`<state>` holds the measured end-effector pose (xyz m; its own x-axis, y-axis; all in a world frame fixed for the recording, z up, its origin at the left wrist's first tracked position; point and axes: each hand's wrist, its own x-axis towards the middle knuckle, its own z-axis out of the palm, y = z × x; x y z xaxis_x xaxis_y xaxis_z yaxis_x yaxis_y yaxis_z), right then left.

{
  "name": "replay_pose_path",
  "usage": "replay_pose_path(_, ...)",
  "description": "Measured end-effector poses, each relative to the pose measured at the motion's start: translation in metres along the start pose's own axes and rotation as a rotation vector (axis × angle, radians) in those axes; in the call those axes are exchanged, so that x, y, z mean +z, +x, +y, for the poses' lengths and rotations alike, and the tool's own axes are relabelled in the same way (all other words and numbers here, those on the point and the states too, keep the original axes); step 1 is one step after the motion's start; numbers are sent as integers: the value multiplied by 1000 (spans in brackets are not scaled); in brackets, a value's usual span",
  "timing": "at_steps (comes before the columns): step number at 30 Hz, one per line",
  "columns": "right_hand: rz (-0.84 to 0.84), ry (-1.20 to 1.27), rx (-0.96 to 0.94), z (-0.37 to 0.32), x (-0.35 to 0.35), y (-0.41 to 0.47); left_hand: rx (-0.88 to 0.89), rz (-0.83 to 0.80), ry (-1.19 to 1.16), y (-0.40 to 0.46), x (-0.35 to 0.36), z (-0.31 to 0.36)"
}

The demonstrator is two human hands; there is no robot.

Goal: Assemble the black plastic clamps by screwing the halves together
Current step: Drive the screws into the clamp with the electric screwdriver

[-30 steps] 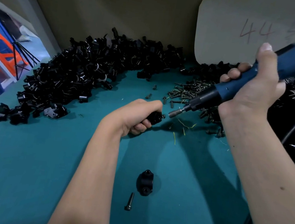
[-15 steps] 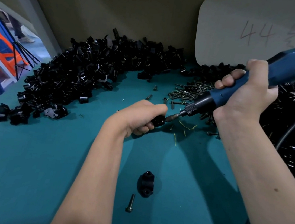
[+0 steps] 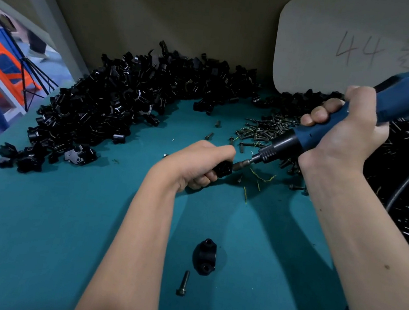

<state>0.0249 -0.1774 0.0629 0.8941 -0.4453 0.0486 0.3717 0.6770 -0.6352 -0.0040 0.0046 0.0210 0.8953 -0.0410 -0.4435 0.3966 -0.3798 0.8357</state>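
My left hand [image 3: 201,163] grips a black plastic clamp [image 3: 223,168] just above the teal table, mostly hidden by my fingers. My right hand [image 3: 343,135] holds a blue electric screwdriver [image 3: 328,128] at a slant, its bit pressed against the clamp's right end. A loose black clamp half [image 3: 204,256] lies on the table near me, with a single screw [image 3: 183,283] beside it at the lower left.
A big heap of black clamp parts [image 3: 117,109] runs along the back left. A pile of screws [image 3: 264,131] lies behind my hands. More black parts [image 3: 406,162] and a cable fill the right side. A white board marked 44 [image 3: 350,49] leans on the back wall.
My right hand has lowered the screwdriver from above the table until its bit meets the clamp in my left hand. The left hand has barely moved.
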Motion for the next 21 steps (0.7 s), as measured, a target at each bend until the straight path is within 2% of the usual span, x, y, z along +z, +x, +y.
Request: replay_pose_path(21, -13, -5, -6, -1, 0, -1, 8, -26, -18, 0, 3, -1)
